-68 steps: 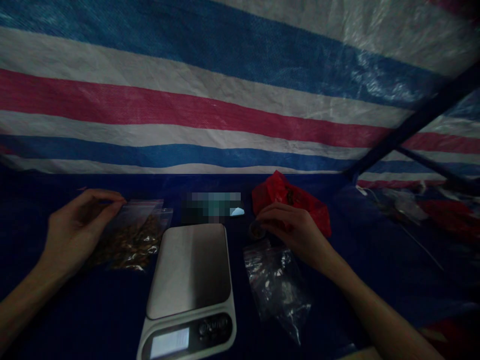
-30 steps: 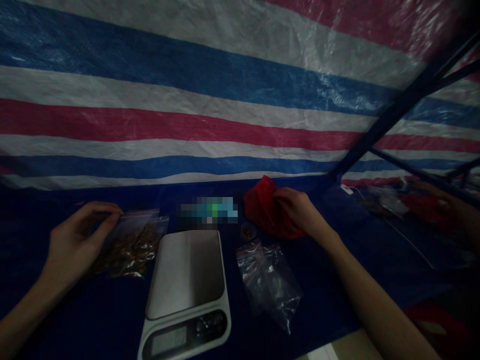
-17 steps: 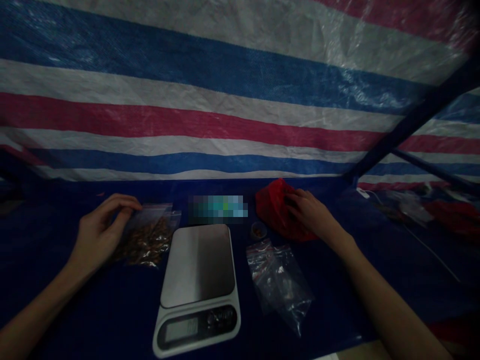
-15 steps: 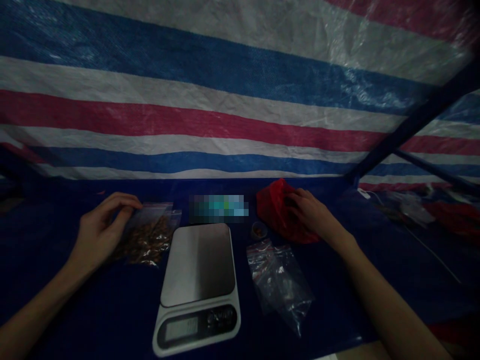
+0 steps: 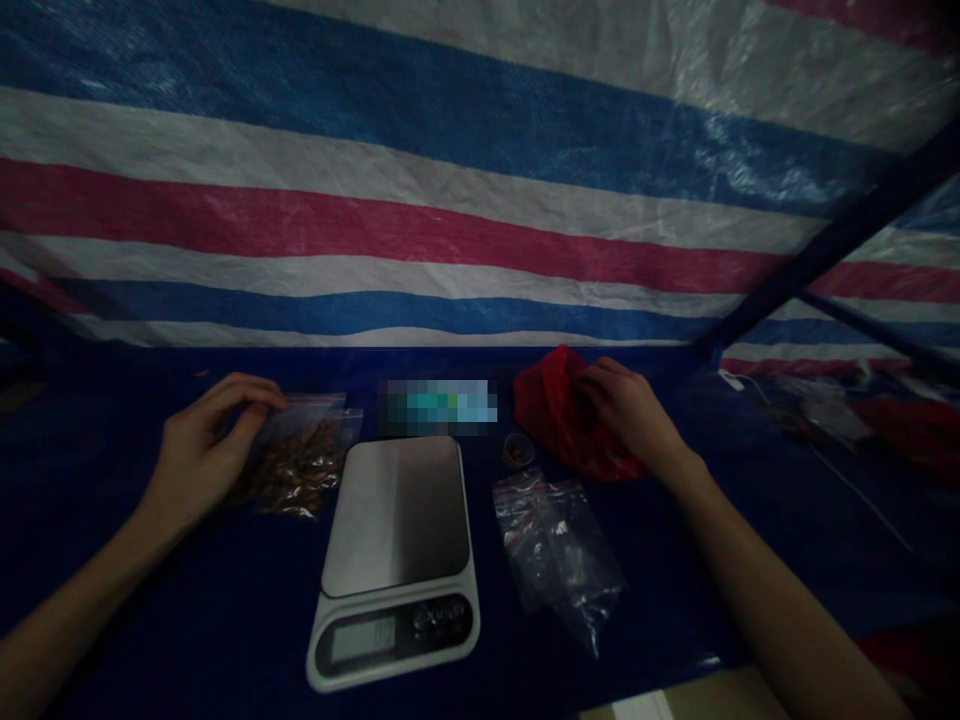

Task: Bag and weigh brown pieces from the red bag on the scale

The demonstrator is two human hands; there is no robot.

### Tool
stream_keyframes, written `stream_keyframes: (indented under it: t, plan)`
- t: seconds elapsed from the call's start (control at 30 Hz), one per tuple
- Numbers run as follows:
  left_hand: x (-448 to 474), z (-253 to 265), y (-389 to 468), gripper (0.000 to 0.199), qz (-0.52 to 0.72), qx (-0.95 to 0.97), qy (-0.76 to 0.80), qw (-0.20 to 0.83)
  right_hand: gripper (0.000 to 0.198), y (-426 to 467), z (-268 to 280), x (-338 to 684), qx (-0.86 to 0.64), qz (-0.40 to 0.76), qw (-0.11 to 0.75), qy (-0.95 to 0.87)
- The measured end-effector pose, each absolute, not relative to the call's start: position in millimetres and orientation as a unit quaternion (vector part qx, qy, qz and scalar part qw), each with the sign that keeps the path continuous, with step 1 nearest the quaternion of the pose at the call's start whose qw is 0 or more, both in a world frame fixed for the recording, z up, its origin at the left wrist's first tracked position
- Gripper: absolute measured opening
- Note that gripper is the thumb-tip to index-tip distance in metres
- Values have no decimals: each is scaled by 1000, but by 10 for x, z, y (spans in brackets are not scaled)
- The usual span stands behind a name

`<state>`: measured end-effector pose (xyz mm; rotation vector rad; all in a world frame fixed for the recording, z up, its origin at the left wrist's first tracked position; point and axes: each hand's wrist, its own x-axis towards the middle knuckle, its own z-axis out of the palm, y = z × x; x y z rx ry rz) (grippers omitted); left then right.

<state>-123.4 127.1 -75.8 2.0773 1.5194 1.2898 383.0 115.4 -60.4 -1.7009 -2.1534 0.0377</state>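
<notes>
While left hand (image 5: 206, 442) pinches sachet (image 5: 304, 462) | right hand (image 5: 636, 412) touches bag (image 5: 541, 402), grip unclear | display (image 5: 363, 638) illegible

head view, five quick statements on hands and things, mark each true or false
1. The left hand is at the filled clear bag. True.
2. The right hand is at the red bag. True.
3. The scale stands left of the flat zip bags. True.
4. The filled clear bag lies on the scale. False: it lies to the left.
5. The red bag lies left of the scale. False: it lies right.
</notes>
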Motion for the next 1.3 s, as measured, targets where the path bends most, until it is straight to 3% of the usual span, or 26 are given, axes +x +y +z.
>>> stream_keyframes:
  t: [0.43,0.57,0.87,1.3]
  plan:
    - [-1263,-789,1270,22,445,724,511,131,19,984,-376,3655,-568,-22,343,-748]
    - [-1260,-783,1263,22,441,728,510,122,13,832,-288,3402,-528,39,398,-749]
    - [-1260,-788,1271,21,434,733,512,112,18,699,-589,3007,-412,196,311,-834]
    - [-1256,-775,1251,23,429,745,501,101,16,726,-671,3018,-418,202,300,-833]
